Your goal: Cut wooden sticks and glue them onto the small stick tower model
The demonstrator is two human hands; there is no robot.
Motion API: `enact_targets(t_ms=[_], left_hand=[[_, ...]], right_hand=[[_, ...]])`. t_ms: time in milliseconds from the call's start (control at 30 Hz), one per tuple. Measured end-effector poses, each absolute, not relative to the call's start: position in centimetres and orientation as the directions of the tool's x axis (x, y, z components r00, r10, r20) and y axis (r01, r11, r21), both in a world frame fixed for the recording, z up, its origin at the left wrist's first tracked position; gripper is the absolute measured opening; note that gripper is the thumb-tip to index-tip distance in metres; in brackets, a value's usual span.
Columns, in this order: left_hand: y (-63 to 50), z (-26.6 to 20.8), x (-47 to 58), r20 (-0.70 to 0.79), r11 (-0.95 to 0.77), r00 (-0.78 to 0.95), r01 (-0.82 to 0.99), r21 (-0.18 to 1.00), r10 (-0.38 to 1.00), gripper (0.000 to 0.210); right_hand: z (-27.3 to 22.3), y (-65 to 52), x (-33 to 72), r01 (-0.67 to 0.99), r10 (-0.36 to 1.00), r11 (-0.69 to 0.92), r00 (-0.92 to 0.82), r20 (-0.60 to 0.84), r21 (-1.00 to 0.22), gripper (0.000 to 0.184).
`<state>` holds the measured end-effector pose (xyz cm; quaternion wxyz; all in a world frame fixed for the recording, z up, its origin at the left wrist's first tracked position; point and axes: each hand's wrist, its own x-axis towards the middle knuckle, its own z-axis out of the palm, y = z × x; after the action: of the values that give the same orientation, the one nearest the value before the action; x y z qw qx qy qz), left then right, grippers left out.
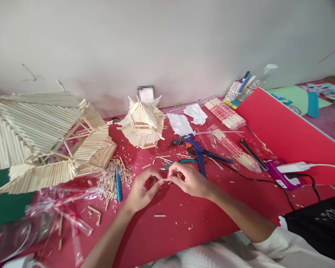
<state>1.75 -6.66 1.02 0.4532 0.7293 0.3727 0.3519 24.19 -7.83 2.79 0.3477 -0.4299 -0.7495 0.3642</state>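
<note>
Both our hands meet over the red table (184,230), just in front of the blue glue gun (194,143): our left hand (141,191) and our right hand (188,180) each pinch one end of a short bamboo stick (165,181) between thumb and fingertips. We judge the stick thin enough to snap or spring loose if we squeeze unevenly, and it could vanish among the cut stick pieces (110,182) left of the glue gun, beside the blue craft knife (118,184). Our right wrist lies close to the teal-handled cutters (178,162) and the gun's black cord (251,180); a snag there might drag the gun, whose nozzle points toward the small stick pagoda (142,124) behind and left of it.
</note>
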Motion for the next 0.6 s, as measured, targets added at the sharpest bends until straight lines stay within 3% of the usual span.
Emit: enact_targets(t_ms=[200, 400, 600], left_hand=[[-6.55, 1.0, 1.7, 0.202, -0.337, 0.45, 0.245, 0.909, 0.87, 0.01], [-6.45, 1.04, 1.63, 0.222, -0.36, 0.432, 0.27, 0.893, 0.874, 0.011], [-6.35, 0.66, 1.57, 0.199, -0.327, 0.422, 0.256, 0.91, 0.884, 0.011]], right_hand=[[2.64, -7.63, 24.19, 0.377, 0.913, 0.334, -0.355, 0.199, -0.864, 0.032], [2.03, -7.5, 24.22, 0.355, 0.897, 0.38, -0.368, 0.245, -0.854, 0.032], [2.6, -7.53, 24.18, 0.376, 0.906, 0.338, -0.377, 0.191, -0.863, 0.033]])
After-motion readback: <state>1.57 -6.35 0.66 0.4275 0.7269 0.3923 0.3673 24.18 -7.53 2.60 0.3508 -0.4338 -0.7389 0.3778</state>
